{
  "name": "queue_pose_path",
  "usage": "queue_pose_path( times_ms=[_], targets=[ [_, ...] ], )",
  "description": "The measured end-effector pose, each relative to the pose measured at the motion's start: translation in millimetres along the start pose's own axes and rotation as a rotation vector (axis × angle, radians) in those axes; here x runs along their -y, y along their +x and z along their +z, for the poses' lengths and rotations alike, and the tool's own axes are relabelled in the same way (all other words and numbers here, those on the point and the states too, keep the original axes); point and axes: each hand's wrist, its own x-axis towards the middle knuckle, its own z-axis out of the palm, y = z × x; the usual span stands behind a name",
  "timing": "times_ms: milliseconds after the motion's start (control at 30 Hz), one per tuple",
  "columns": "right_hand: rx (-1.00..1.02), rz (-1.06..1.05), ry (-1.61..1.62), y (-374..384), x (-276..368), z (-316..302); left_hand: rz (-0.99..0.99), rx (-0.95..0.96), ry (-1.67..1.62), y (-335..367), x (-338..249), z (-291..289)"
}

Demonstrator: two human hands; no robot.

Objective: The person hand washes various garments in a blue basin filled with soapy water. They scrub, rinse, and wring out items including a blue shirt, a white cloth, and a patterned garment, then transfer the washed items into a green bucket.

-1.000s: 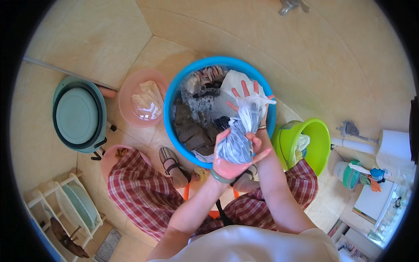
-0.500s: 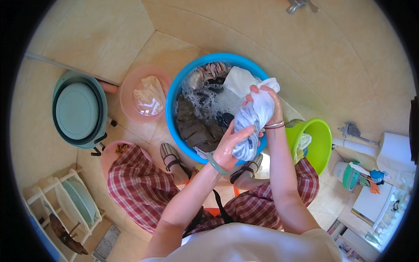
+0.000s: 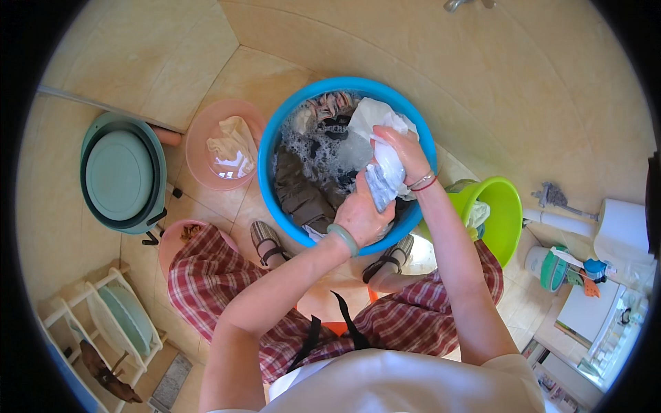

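Note:
Both of my hands are closed around a twisted wet white-and-grey cloth [image 3: 387, 173], held over the right side of a blue basin [image 3: 267, 175]. My left hand [image 3: 363, 217] wraps its lower end, near the basin's front rim. On the upper end, my right hand [image 3: 405, 153] grips with its knuckles up. Below them, foamy water holds a dark brown garment [image 3: 301, 194], a pinkish striped cloth [image 3: 330, 104], a white cloth [image 3: 372, 113] and some black fabric. What kind of garment I hold cannot be made out.
Left of the basin is a pink tub [image 3: 200, 141] with a cream cloth. A lime-green bucket [image 3: 511, 220] holding cloth lies tilted at the right. Farther left are a teal folding basin [image 3: 120, 172] and a white rack [image 3: 103, 289]. A tap [image 3: 458, 5] juts from the wall.
My hands have lowered the cloth toward the basin and twisted it tighter between them. My left hand has turned over it, and the view has shifted slightly.

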Motion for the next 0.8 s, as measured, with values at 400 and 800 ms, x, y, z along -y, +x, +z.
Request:
queue_pose_path(
  times_ms=[400, 800],
  targets=[
    [-0.385, -0.218, -0.626, 39, -60, 4, 0.138, 0.007, 0.416, 33, 60, 3],
    [-0.339, 0.267, -0.130, 45, -69, -88, -0.340, 0.211, -1.102, 29, 62, -49]
  ],
)
